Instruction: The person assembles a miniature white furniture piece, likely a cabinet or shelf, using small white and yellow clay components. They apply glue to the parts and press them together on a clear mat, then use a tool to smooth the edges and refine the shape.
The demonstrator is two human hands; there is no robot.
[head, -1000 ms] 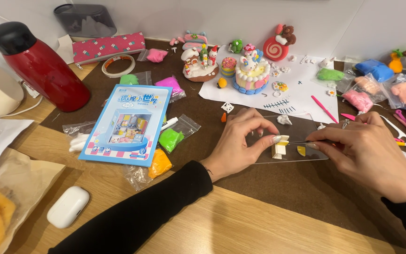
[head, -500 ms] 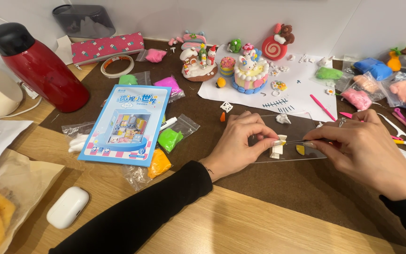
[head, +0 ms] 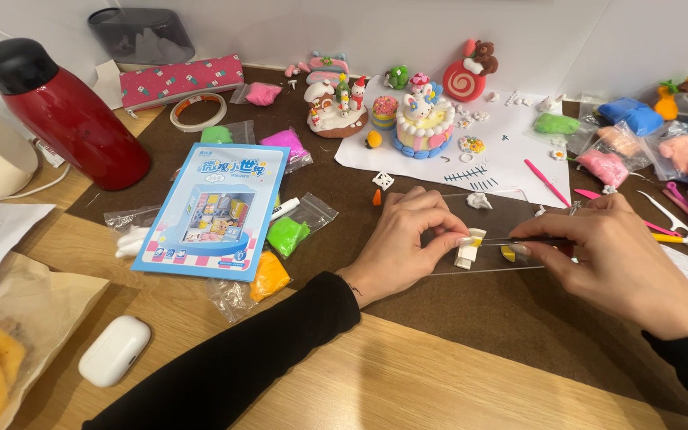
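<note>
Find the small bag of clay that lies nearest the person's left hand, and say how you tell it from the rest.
The bright green bag, between the blue booklet and the left hand. The orange bag lies lower, and the pink bags sit farther back.

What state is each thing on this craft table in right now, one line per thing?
Left hand: pinching the small white clay piece.
Right hand: holding a thin tool against that piece.
Clear sheet: flat under the work.
Red flask: capped, upright.
Pencil case: zipped shut.
Earbud case: closed.
Clay cake: upright.
Green clay bag: lying flat.
</note>
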